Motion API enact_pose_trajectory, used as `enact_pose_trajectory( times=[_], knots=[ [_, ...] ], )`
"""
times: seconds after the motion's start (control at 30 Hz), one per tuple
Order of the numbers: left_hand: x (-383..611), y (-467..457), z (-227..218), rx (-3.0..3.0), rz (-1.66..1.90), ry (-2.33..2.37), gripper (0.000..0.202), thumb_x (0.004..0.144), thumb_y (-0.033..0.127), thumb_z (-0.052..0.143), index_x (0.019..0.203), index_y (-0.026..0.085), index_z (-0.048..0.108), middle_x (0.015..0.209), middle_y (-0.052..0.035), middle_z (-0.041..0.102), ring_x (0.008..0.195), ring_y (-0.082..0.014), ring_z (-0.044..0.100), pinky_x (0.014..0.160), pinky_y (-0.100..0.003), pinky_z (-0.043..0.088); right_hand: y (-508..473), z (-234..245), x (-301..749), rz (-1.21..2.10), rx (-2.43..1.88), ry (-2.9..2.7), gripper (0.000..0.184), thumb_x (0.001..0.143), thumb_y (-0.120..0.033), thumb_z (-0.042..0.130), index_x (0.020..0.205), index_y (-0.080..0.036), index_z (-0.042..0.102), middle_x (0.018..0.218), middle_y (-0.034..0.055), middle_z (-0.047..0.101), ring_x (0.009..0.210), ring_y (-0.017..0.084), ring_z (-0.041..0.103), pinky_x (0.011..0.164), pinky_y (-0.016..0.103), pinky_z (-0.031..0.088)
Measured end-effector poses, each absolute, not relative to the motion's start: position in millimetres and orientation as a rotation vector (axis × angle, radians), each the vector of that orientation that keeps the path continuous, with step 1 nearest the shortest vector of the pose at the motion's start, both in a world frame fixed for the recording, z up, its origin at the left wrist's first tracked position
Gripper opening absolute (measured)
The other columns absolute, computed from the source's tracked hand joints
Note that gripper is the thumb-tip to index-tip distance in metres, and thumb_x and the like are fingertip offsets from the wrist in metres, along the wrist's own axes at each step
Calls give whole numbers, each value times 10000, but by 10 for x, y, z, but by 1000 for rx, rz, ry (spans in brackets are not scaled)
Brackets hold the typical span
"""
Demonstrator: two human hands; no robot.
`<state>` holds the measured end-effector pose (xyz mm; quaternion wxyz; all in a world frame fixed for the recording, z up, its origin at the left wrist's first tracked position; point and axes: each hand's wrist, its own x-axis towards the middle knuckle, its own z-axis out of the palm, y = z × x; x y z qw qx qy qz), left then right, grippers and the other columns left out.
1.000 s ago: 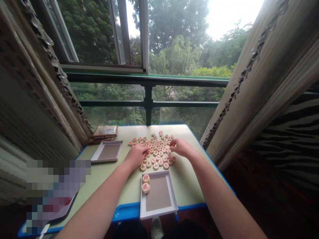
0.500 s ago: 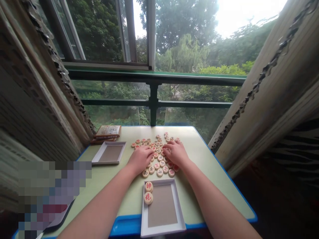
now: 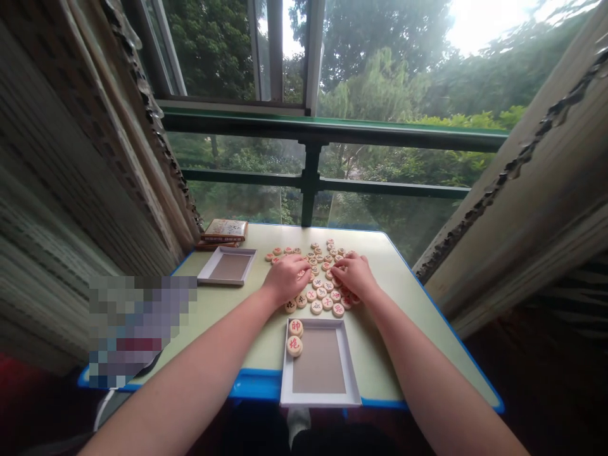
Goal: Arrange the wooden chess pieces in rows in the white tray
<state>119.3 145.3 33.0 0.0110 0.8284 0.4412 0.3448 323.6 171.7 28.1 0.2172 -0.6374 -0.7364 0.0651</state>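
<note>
Whether either hand grips anything cannot be told: the left hand [image 3: 286, 278] and the right hand [image 3: 354, 277] bend their fingers down among the round pieces [image 3: 327, 287], and the fingertips merge with the discs around them. Those pieces lie spread over the middle of the table [image 3: 403, 342], some covered by the hands; the characters on the farther ones are too small to read. Just nearer, a shallow box [image 3: 323, 361] juts over the blue table edge, with red-marked discs [image 3: 295, 346] along its left wall; what sits beneath the top ones is mostly hidden. Pixelation masks an object [image 3: 142, 335] at left, and both curtains [image 3: 498, 190] are cut off by the frame.
</note>
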Motion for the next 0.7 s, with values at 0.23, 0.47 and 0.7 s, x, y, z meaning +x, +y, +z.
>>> enact_pose_trajectory(
  times=[0.23, 0.47, 0.7],
  knots=[
    [1153, 1470, 305, 2576, 1147, 1413, 192, 814, 225, 501, 761, 171, 679, 822, -56, 670, 783, -171, 602, 754, -301, 477, 1639, 344, 3198, 160, -1710, -2100, 331, 855, -368, 461, 1067, -249, 686, 1071, 80, 575, 1020, 235, 433, 933, 347, 311],
    [1123, 1484, 321, 2524, 1159, 1479, 190, 813, 229, 498, 774, 178, 677, 848, -54, 682, 831, -177, 610, 845, -317, 467, 1557, 361, 3132, 89, -1684, -2230, 383, 776, -488, 543, 1046, -257, 684, 1122, 82, 557, 1081, 262, 416, 973, 392, 269],
    [1036, 1530, 378, 2509, 1129, 1559, 207, 815, 257, 497, 790, 182, 688, 845, -52, 667, 804, -167, 601, 787, -281, 474, 1660, 298, 3184, 127, -1700, -2174, 307, 767, -487, 561, 842, -237, 722, 1031, 68, 585, 1006, 243, 436, 928, 363, 314]
  ],
)
